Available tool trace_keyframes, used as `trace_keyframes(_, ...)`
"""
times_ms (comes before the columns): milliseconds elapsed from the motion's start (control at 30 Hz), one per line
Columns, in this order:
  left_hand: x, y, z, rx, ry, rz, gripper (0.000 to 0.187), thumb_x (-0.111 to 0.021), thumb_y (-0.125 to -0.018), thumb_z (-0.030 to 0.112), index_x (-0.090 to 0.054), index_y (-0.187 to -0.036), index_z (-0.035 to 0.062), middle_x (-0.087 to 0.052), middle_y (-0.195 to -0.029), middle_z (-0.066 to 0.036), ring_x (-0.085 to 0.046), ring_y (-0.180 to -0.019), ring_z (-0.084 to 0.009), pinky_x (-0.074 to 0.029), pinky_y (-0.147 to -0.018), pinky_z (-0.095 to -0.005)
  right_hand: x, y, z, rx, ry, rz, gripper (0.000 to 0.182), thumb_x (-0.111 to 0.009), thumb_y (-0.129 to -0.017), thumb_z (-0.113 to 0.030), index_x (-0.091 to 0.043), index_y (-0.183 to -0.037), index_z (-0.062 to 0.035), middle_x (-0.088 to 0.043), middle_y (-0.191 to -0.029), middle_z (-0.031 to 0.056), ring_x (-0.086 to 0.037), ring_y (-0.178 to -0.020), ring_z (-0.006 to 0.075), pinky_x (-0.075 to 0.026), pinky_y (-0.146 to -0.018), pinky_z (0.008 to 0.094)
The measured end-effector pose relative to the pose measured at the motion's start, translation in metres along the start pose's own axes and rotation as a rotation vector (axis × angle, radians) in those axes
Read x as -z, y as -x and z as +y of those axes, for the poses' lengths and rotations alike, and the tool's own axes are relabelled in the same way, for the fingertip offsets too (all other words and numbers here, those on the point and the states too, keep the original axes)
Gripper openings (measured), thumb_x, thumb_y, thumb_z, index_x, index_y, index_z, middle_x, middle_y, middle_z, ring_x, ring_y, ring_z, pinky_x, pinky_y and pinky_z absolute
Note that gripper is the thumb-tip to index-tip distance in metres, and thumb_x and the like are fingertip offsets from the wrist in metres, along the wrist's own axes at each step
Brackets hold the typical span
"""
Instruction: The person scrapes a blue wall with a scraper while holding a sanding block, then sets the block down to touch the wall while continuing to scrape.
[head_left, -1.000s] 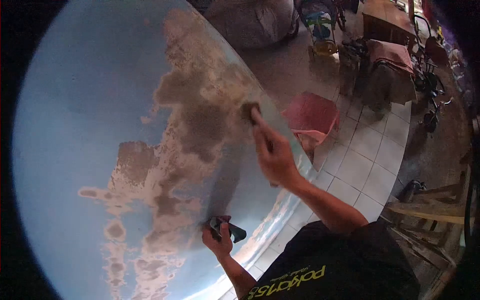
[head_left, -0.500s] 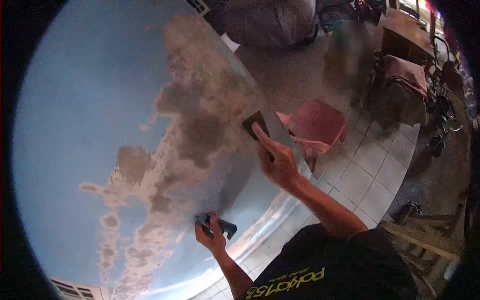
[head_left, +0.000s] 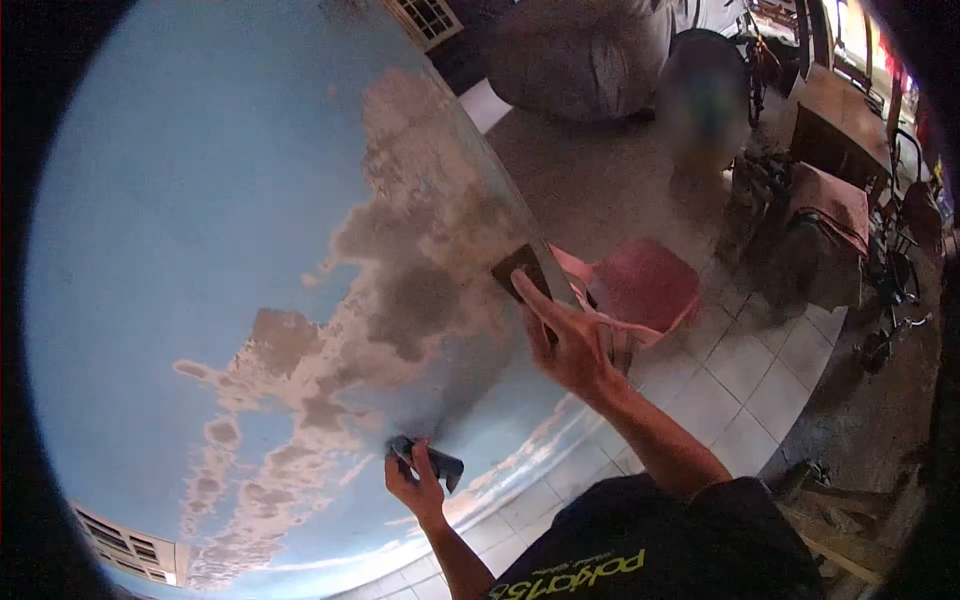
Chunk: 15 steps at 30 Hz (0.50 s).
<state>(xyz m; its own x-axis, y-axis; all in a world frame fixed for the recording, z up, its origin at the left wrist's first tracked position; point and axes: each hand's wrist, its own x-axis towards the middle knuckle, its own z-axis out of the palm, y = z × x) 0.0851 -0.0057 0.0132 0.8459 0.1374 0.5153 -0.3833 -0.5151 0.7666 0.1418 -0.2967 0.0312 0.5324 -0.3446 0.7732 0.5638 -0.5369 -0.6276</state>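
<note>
I view 2 hands | left hand point(head_left: 415, 484): fingers gripping dark object point(head_left: 448, 468) | right hand point(head_left: 572, 350): fingers holding dark pad point(head_left: 511, 268) against blue surface point(head_left: 200, 220)

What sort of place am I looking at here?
Probably a garage or home workshop: a big blue surface with patchy brown areas, a tiled floor beside it, and a bulky grey covered shape beyond.

Left hand point(head_left: 415, 487): grip closed | Right hand point(head_left: 572, 345): palm down, index finger point(head_left: 531, 287) outstretched
</note>
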Motion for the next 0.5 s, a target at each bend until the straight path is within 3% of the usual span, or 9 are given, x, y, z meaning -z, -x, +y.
trace_keyframes(300, -0.003, 0.000, -0.003, 0.026, 0.110, 0.037, 0.017, -0.062, -0.091, 0.014, -0.057, -0.091, -0.0017, -0.066, -0.082, -0.009, -0.062, -0.078, -0.0155, -0.048, -0.073, -0.0287, 0.003, -0.004, 0.003, -0.058, 0.001, -0.044, 0.043, -0.058, -0.093, -0.016, -0.051, -0.135, -0.0127, -0.062, -0.067, 0.0132, -0.057, -0.052, 0.0178, -0.047, -0.047, 0.0319)
trace_keyframes(400, -0.005, -0.004, 0.000, -0.065, 0.165, 0.055, 0.017, -0.062, -0.091, 0.015, -0.057, -0.089, -0.0011, -0.065, -0.082, -0.009, -0.061, -0.078, -0.0154, -0.048, -0.072, -0.0280, 0.000, 0.010, 0.012, 0.066, 0.050, 0.040, 0.041, -0.058, -0.093, -0.016, -0.052, -0.134, -0.0121, -0.063, -0.068, 0.0118, -0.057, -0.052, 0.0168, -0.047, -0.048, 0.0314)
trace_keyframes(500, 0.000, -0.002, -0.001, 0.018, 0.135, 0.032, 0.018, -0.063, -0.091, 0.016, -0.056, -0.090, -0.0008, -0.065, -0.083, -0.009, -0.062, -0.078, -0.0154, -0.048, -0.072, -0.0280, -0.001, 0.003, 0.018, 0.085, 0.041, 0.047, 0.040, -0.058, -0.094, -0.015, -0.053, -0.133, -0.0112, -0.064, -0.068, 0.0101, -0.056, -0.052, 0.0136, -0.046, -0.047, 0.0299)
